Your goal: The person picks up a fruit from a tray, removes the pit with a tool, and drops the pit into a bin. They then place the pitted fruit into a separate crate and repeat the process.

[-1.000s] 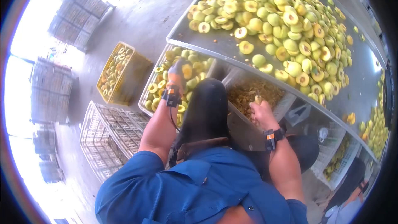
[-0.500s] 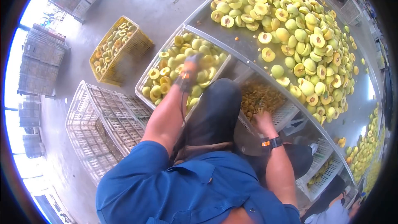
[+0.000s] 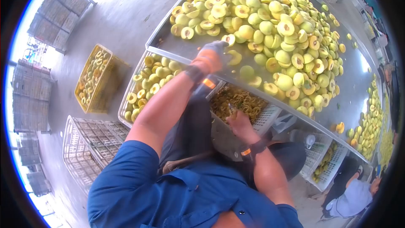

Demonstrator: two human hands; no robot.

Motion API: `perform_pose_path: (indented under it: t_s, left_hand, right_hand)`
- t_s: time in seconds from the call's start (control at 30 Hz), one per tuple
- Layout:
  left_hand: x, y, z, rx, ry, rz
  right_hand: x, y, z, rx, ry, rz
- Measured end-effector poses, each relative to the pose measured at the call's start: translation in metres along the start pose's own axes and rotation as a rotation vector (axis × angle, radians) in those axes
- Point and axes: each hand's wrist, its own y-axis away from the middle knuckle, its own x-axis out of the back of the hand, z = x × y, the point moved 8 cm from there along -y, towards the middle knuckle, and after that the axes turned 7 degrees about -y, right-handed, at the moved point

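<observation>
My left hand (image 3: 213, 57), in a grey and orange glove, reaches over the edge of a metal table (image 3: 168, 37), blurred by motion. Its fingers stretch toward halved yellow-green peaches (image 3: 234, 57) at the near side of a large heap (image 3: 270, 25). Lower down, my bare right hand (image 3: 241, 123) is closed around a small metal tool (image 3: 232, 109), whose tip shows past the fingers. That hand is over a crate of brownish fruit scraps (image 3: 236, 101) below the table edge. Beside my left forearm stands a white crate (image 3: 123, 109) of peach halves (image 3: 155, 78).
A yellow crate (image 3: 105, 90) of cut fruit stands on the floor to the left. Nearer me is a white slatted crate (image 3: 90, 147). Stacked crates (image 3: 31, 97) line the far left. At the lower right, another person (image 3: 350, 198) sits by white crates (image 3: 318, 156).
My left hand has moved from the crate of peach halves up and right to the table. My right hand has lifted slightly, bringing the tool into sight. The view has shifted right.
</observation>
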Motion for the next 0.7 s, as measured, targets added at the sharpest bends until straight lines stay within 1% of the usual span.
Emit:
perform_pose_path:
  t_s: [0.1, 0.13, 0.23, 0.27, 0.37, 0.4, 0.5, 0.57, 0.6, 0.63, 0.67, 0.7]
  left_hand:
    - [-0.063, -0.025, 0.003, -0.021, -0.173, -0.173]
    - [-0.057, -0.020, 0.012, -0.075, -0.122, -0.106]
    - [-0.047, -0.019, 0.017, -0.019, -0.099, -0.202]
    - [-0.038, -0.012, 0.021, -0.104, -0.032, -0.176]
    - [-0.020, 0.010, 0.012, 0.076, 0.359, -0.168]
    - [-0.005, 0.025, 0.011, 0.184, 0.474, -0.139]
    - [0.042, 0.067, -0.012, 0.293, 0.616, 0.060]
    - [0.062, 0.103, -0.054, 0.400, 0.583, 0.142]
    - [0.062, 0.123, -0.082, 0.492, 0.629, 0.160]
    - [0.051, 0.138, -0.136, 0.550, 0.372, 0.140]
    - [0.037, 0.151, -0.172, 0.496, 0.120, 0.147]
    - [0.032, 0.159, -0.192, 0.437, -0.127, 0.147]
  right_hand:
    - [0.014, 0.010, -0.035, 0.243, 0.087, -0.007]
    - [0.019, 0.016, -0.042, 0.219, 0.026, -0.004]
    - [0.038, 0.024, -0.067, 0.178, -0.126, 0.013]
    - [0.043, 0.026, -0.072, 0.177, -0.164, 0.025]
    - [0.051, 0.026, -0.075, 0.209, -0.236, 0.045]
    - [0.053, 0.028, -0.076, 0.227, -0.251, 0.050]
    - [0.062, 0.038, -0.077, 0.288, -0.258, 0.120]
    - [0.059, 0.042, -0.071, 0.263, -0.245, 0.077]
    - [0.054, 0.045, -0.066, 0.246, -0.236, 0.043]
    - [0.051, 0.048, -0.065, 0.262, -0.252, 0.046]
    - [0.043, 0.046, -0.053, 0.229, -0.255, 0.016]
    - [0.036, 0.043, -0.043, 0.198, -0.252, -0.009]
